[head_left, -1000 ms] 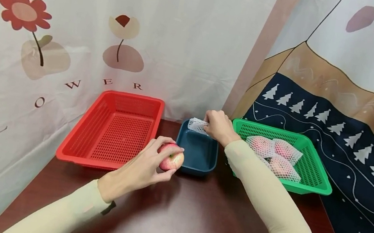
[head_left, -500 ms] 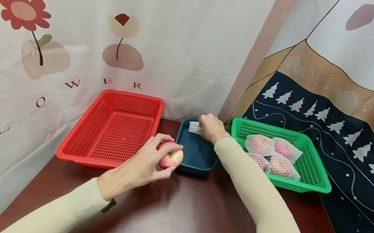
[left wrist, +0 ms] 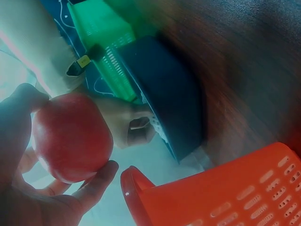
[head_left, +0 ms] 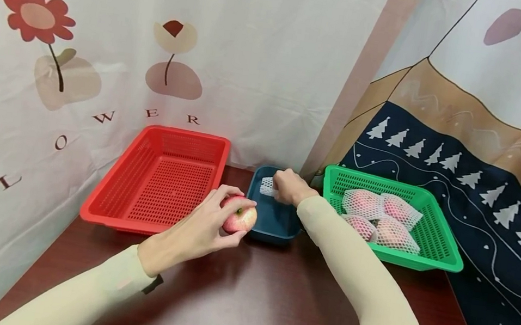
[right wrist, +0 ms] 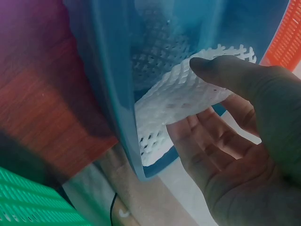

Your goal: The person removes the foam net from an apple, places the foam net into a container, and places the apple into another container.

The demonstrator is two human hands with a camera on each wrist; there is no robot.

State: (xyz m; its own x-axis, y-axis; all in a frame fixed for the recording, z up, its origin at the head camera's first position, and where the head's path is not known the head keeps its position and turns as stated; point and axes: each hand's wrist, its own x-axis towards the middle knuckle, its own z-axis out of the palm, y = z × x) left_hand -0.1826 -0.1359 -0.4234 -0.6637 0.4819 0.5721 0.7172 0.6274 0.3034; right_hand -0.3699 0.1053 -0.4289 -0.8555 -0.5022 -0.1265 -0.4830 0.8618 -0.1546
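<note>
Head view: the left hand (head_left: 202,226) grips a red apple (head_left: 240,219) between thumb and fingers, near the blue tray (head_left: 277,222); inside that, the right hand (head_left: 293,186) pinches a white foam net (head_left: 266,186). Red basket (head_left: 173,187) stands leftward, green basket (head_left: 438,246) with netted apples (head_left: 393,232) rightward.

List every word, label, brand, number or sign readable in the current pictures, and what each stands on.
"L O W E R": dark red capitals, spaced out on the white fabric curtain printed with flowers.
Small yellow label by the cream fabric right sleeve: too blurred to read.
No text visible on the round reddish apple, white foam netting or rectangular red plastic basket.
</note>
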